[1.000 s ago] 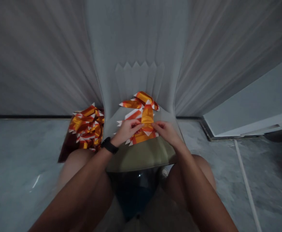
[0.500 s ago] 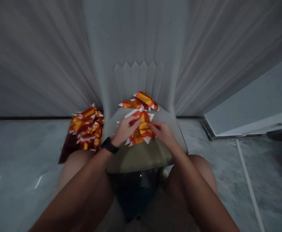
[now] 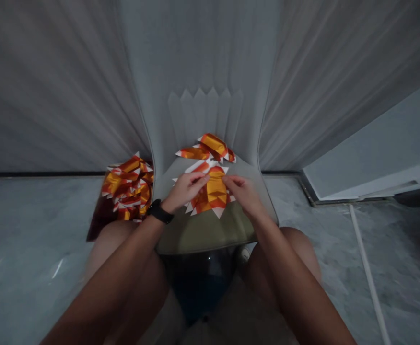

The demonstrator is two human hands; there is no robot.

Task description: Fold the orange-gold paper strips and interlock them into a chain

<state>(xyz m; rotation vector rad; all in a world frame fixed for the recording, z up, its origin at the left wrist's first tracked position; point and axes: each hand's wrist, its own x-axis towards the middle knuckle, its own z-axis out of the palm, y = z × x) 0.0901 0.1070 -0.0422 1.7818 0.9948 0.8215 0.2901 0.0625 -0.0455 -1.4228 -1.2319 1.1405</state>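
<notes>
The left hand (image 3: pixel 185 190) and the right hand (image 3: pixel 245 192), with fingertips nearly closed, pinch 2 opposite edges of 1 orange foil piece (image 3: pixel 217 187) over the chair seat (image 3: pixel 210 232), and this careful handling seems to call for light, even fingers.

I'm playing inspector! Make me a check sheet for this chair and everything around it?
Surface: grey-green chair seat, partly covered.
Job's things: shiny orange-gold wrappers with white pointed ends, lying loosely; one folded wrapper between the hands.
Clutter: another jumbled heap left of the chair, over something dark red.
Hands: left and right have fingertips at opposite edges of the folded wrapper.
Cables: unsure; a pale strip crosses the floor.
Surroundings: grey curtain, bluish floor.
</notes>
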